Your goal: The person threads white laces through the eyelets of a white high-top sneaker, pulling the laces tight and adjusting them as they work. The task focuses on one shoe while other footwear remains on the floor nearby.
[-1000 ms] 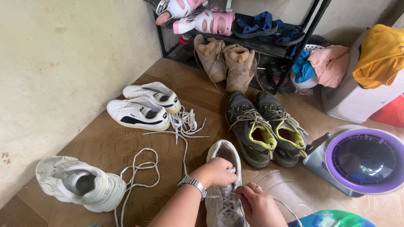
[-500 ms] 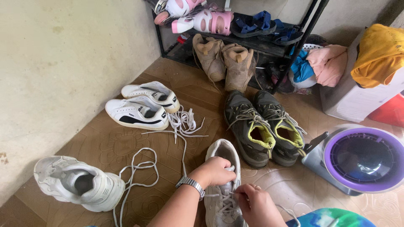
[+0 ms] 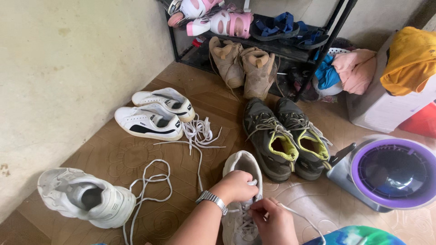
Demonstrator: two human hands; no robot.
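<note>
Head cam: our left hand [image 3: 237, 185] clamps the white sneaker [image 3: 241, 199] on the floor, toe pointing away from us. Right hand [image 3: 272, 221] pinches its lace [image 3: 303, 219], which trails off to the right.

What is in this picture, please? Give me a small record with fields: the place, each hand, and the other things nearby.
place: brown patterned floor beside a pale wall
left hand: rests on the grey-white sneaker, wristwatch on the wrist
right hand: fingers pinch the white lace of that sneaker
nearby: second grey-white sneaker, loose laces, white low shoes, dark hiking shoes, tan boots, shoe rack
</note>
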